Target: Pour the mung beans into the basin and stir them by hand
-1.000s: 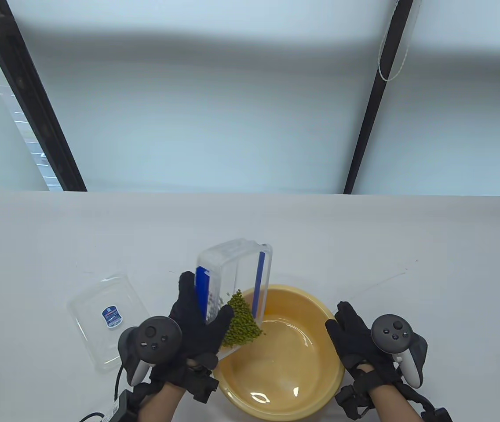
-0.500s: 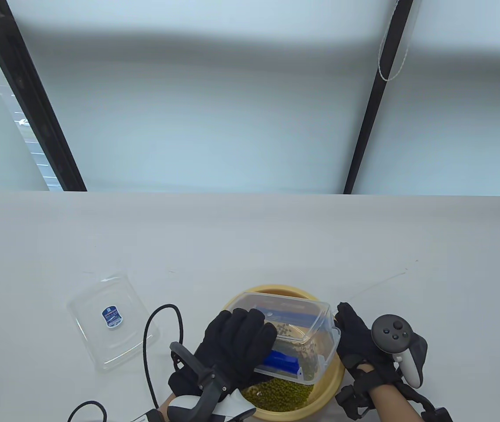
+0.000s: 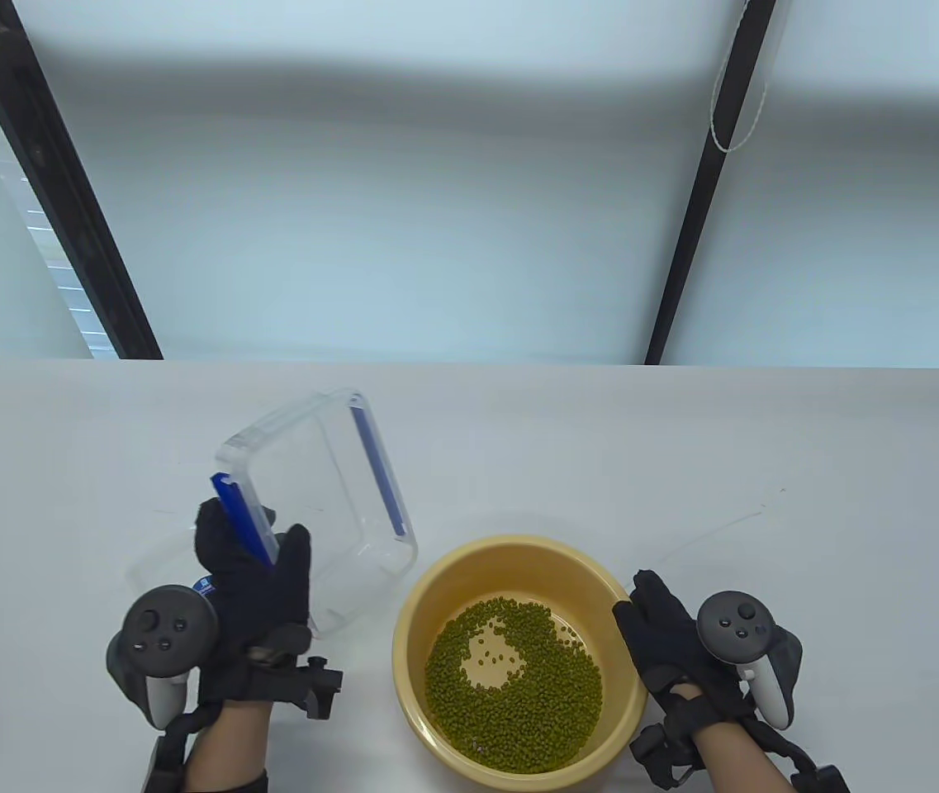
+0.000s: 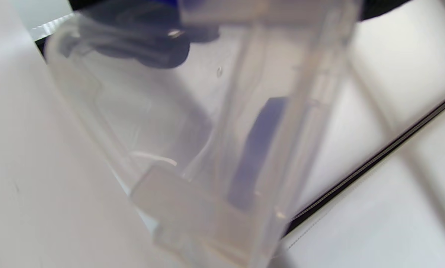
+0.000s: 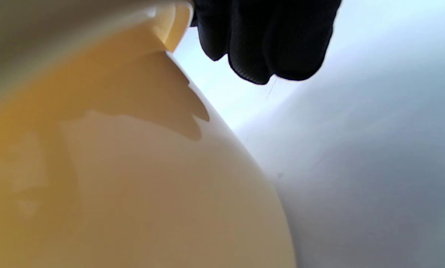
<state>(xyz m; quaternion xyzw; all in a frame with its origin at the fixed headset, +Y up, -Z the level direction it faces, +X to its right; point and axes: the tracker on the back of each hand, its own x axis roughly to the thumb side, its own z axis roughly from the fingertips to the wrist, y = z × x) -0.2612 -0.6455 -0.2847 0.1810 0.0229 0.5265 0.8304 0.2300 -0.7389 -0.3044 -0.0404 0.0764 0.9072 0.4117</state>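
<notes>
The yellow basin [image 3: 415, 611] stands near the table's front edge with the green mung beans [image 3: 519, 694] spread over its bottom. My left hand [image 3: 250, 553] grips the empty clear container [image 3: 320, 496] by its blue-clipped side and holds it tilted, left of the basin. The left wrist view is filled by the container [image 4: 207, 149], with my dark fingers [image 4: 148, 52] showing through the plastic. My right hand [image 3: 642, 603] rests against the basin's right side. The right wrist view shows its fingers [image 5: 267, 41] hanging beside the rim, outside the basin wall [image 5: 133, 178].
The container's clear lid [image 3: 157, 555] lies flat on the white table [image 3: 684, 446], mostly hidden under my left hand. Two dark slanted posts stand behind the table's far edge. A thin cord hangs at the upper right.
The container was turned over above the basin and the beans fell in. My left hand has since swung it away to the left, now empty. The right hand has stayed put.
</notes>
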